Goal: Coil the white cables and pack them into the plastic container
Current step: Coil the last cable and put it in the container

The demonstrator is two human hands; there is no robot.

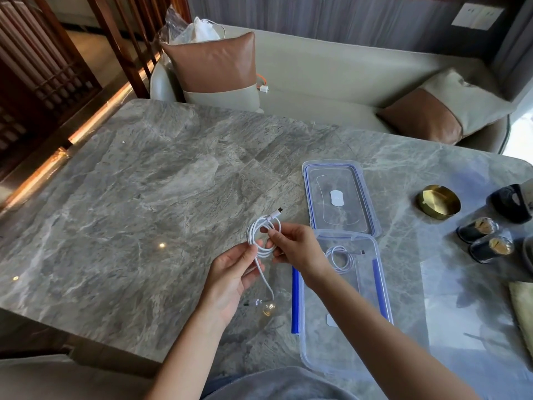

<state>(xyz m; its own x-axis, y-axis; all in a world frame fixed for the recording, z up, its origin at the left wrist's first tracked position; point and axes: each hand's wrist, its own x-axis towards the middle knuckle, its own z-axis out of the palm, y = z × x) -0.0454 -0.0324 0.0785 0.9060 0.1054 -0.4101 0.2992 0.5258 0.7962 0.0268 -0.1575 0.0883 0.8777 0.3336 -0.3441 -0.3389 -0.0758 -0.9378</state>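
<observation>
- The left hand (233, 272) pinches the lower side of a white cable coil (264, 235) between thumb and fingertips, with the palm turned towards the camera.
- The right hand (294, 246) grips the right side of the same coil, with its fingers curled round the loops.
- The coil is held up over the grey marble worktop (144, 212), between the two hands and just left of the container.
- One connector end (278, 211) sticks out at the top right of the coil.
- The loose tail (266, 280) hangs down past the left hand to the worktop, where its other plug (253, 303) lies.
- The clear plastic container (320, 353) stands open on the worktop beneath the right forearm, with blue latch flaps along its long sides.
- A second white cable (340, 258), already coiled, lies inside at the container's far end.
- The container's lid (339, 197) lies flat on the worktop, touching or almost touching the container's far edge.
- To the right, well apart from the lid, stand a round brass ashtray (438, 202) and two small dark jars (478, 229).
- Beyond the worktop is a pale sofa (317, 76) with brown-and-cream cushions (216, 67).
</observation>
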